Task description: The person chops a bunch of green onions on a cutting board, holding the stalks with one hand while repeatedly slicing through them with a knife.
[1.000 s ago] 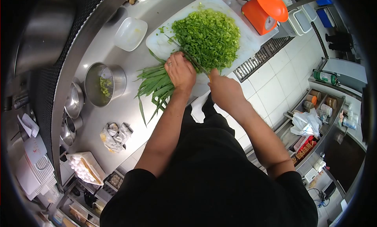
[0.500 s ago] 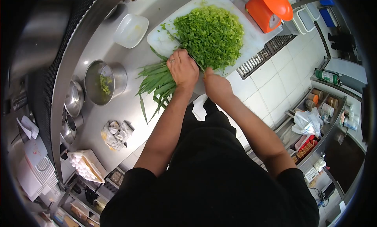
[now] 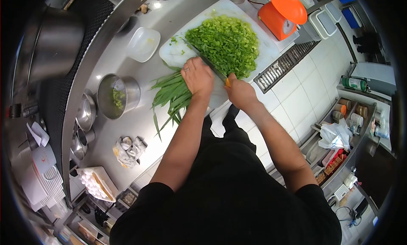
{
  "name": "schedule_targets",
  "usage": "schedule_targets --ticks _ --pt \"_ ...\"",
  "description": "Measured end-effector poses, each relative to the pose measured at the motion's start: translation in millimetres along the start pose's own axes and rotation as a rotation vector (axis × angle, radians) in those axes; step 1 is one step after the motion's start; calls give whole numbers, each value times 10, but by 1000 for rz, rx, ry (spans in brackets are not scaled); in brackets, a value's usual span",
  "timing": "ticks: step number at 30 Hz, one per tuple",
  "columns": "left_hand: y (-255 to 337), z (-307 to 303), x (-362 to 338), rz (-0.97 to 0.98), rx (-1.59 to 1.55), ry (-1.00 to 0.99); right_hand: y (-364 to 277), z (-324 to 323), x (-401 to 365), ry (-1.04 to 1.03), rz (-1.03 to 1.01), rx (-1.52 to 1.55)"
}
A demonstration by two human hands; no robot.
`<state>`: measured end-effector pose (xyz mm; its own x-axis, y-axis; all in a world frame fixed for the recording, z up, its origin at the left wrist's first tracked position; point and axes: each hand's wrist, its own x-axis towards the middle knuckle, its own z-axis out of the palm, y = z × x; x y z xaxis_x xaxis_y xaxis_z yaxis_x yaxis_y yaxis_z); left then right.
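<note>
Hands [image 3: 197, 77] pin leaves [image 3: 171, 94] — knife [image 3: 210, 65] cuts beside.

Your cutting board [image 3: 178, 52] is matt white plastic, and the counter [image 3: 127, 130] beneath it is brushed steel. Left of the board are a shiny metal pot [image 3: 133, 92], a cloudy plastic tub [image 3: 142, 45] and smooth long leaves [image 3: 171, 92]. Right of the board, the scale [image 3: 275, 20] is glossy orange plastic (pan too). Across the board, the blade of the knife [image 3: 214, 69] is dull metal.

Person, one. Top [image 3: 229, 194]: black, plain, with short sleeves [image 3: 146, 198] ending above the elbows. Forearms: bare. Lower body: black garment [image 3: 237, 135], trousers or apron, cannot tell which. Left hand [image 3: 198, 77]: one pale ring [image 3: 185, 69] on a finger. Right hand [image 3: 239, 92]: bare.
</note>
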<state>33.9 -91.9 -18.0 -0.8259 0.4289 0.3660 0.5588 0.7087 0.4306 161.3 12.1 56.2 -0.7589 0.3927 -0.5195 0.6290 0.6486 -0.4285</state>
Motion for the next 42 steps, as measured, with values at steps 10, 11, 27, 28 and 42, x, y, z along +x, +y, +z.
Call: schedule_targets --ticks 10,11,27,28,42 --pt "149 72 232 -68 -64 -24 38 144 120 90 -10 12" --pt "145 46 267 -84 -86 -40 27 149 127 103 -5 21" --pt "-281 -488 325 15 72 -376 -248 74 121 130 2 33" --pt "-199 -471 153 -13 83 -311 -282 95 147 137 12 32" --pt "-122 -175 -276 87 42 59 -232 52 237 130 -32 -44"
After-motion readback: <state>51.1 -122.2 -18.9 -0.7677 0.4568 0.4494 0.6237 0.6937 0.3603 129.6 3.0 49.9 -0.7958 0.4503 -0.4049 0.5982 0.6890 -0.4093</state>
